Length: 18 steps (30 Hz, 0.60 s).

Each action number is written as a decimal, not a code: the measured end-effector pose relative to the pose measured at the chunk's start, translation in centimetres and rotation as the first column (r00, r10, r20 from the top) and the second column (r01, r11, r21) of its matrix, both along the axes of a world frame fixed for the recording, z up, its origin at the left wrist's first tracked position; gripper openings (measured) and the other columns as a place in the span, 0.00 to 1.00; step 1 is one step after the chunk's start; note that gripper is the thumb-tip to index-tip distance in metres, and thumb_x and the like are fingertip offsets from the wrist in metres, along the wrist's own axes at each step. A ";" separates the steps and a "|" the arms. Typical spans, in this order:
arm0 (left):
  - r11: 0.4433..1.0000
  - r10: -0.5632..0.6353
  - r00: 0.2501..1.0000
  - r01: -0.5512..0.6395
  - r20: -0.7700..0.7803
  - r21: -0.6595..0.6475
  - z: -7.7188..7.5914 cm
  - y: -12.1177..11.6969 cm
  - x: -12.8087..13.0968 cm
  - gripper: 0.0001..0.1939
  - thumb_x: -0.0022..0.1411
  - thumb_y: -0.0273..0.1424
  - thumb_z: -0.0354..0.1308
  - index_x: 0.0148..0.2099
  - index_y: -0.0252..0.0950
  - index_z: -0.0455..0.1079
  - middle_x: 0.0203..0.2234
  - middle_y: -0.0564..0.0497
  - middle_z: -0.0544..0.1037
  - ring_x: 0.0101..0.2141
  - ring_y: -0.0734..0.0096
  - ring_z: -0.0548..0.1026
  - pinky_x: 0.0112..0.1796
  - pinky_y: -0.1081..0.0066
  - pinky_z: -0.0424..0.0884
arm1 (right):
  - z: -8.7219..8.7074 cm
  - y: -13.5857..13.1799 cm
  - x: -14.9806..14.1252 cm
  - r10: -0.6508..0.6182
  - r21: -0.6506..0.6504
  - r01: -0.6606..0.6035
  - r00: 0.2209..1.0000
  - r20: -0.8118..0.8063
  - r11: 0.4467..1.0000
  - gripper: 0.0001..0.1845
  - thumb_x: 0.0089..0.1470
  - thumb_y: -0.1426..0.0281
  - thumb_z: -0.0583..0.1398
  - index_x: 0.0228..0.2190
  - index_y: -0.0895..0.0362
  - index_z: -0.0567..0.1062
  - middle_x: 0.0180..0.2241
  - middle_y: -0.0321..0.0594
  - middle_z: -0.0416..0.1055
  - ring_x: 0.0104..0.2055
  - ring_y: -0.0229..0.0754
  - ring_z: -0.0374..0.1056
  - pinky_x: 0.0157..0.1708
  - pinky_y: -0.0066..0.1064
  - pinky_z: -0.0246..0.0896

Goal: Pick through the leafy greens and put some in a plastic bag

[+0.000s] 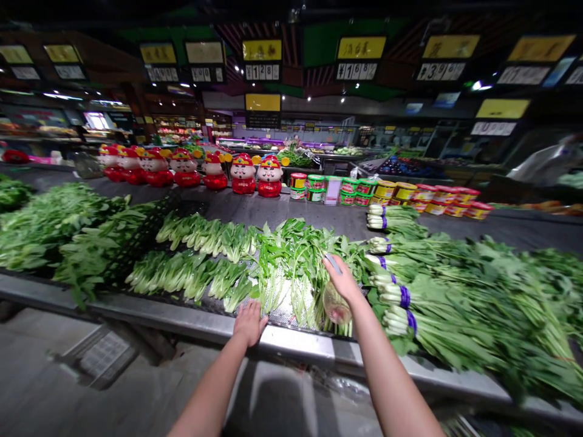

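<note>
My left hand [250, 325] lies on the metal front edge [296, 343] of the vegetable stand, fingers stretched out. Just beyond its fingertips is a row of small bok choy [191, 274]. My right hand [341, 278] is closed around a clear bottle [337, 305], held over loose leafy greens [296, 249]. A grey strip shows at the top of that hand; the bottle's upper part is hidden by my fingers. To the right of the hand lie bunches of greens [437, 297] tied with purple bands [405, 297].
Red figurine jars [243, 175] and stacked tubs [355, 189] line the back ledge. A black crate divider [136, 249] stands left, beside more greens [50, 218]. Price signs [262, 59] hang overhead. A grey crate [98, 355] sits under the stand.
</note>
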<state>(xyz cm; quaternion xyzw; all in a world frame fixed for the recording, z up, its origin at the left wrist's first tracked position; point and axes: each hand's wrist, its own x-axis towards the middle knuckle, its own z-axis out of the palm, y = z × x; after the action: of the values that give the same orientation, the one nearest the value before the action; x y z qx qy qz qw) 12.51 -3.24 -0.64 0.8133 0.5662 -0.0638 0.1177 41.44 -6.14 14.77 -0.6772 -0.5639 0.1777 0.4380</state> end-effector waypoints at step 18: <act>1.000 -0.005 1.000 0.005 0.004 0.027 -0.3 0.2 -0.1 0.36 0.67 0.46 0.31 0.69 0.30 0.50 0.67 0.41 0.52 0.67 0.55 0.45 0.64 0.53 0.40 | -1.3 -1.2 1.5 -0.054 0.051 0.060 0.992 -0.110 0.997 0.31 0.54 0.42 0.51 0.22 0.56 0.72 0.23 0.41 0.73 0.26 0.44 0.68 0.27 0.33 0.60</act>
<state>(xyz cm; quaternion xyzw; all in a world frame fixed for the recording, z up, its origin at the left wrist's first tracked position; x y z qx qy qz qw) 12.36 -3.06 -0.99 0.8165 0.5645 -0.0548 0.1078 42.97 -7.37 13.46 -0.6701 -0.5243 0.1865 0.4912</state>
